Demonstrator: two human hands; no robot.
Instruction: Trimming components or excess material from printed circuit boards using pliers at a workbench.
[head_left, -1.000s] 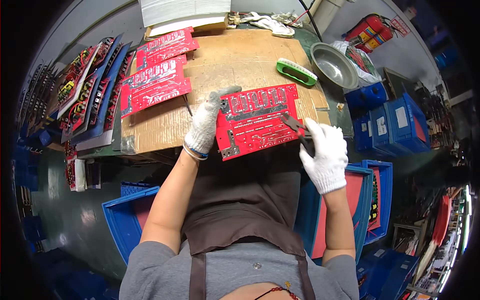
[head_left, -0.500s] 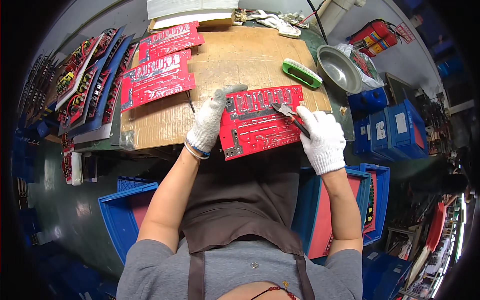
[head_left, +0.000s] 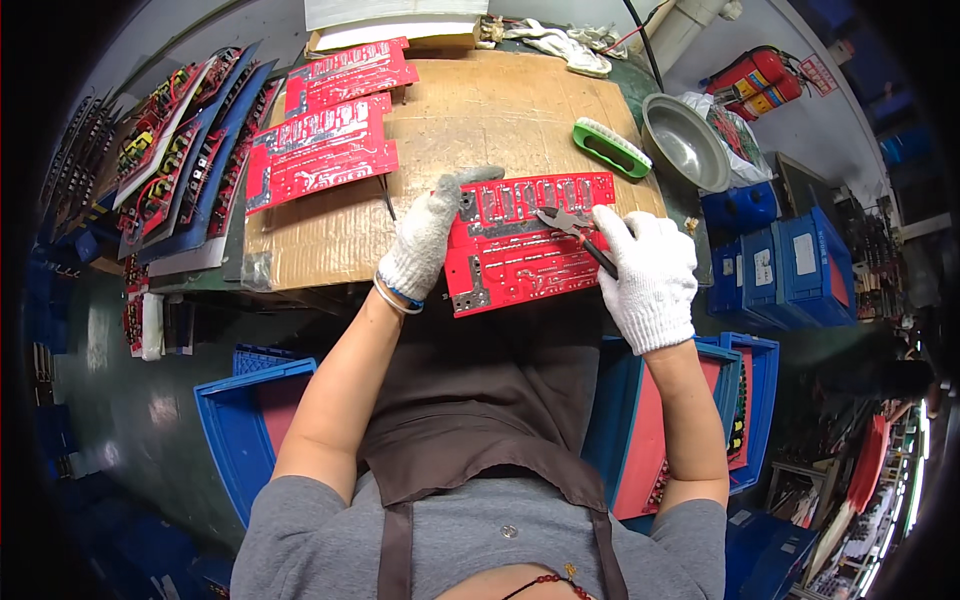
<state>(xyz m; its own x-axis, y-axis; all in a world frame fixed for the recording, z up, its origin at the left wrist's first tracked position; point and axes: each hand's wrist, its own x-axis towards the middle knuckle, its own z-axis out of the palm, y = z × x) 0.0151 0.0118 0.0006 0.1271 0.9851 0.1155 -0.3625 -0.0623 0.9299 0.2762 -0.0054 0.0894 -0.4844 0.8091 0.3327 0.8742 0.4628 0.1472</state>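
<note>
A red circuit board with rows of silvery solder patches is held tilted over the near edge of the bench. My left hand, in a white knitted glove with greyed fingertips, grips its left edge. In my gloved right hand is a pair of cutting pliers with dark handles and some red near the pivot. The jaws lie over the board's face, just below its row of solder patches. Whether the jaw tips touch the board I cannot tell.
Two more red boards lie at the left on a cardboard sheet. Many boards stand in a rack further left. A green brush and a metal bowl are at the right. Blue crates stand below the bench.
The plier jaws have shifted slightly left and down across the board. The whole scene sits a little differently as the view moved; both grips stay the same.
</note>
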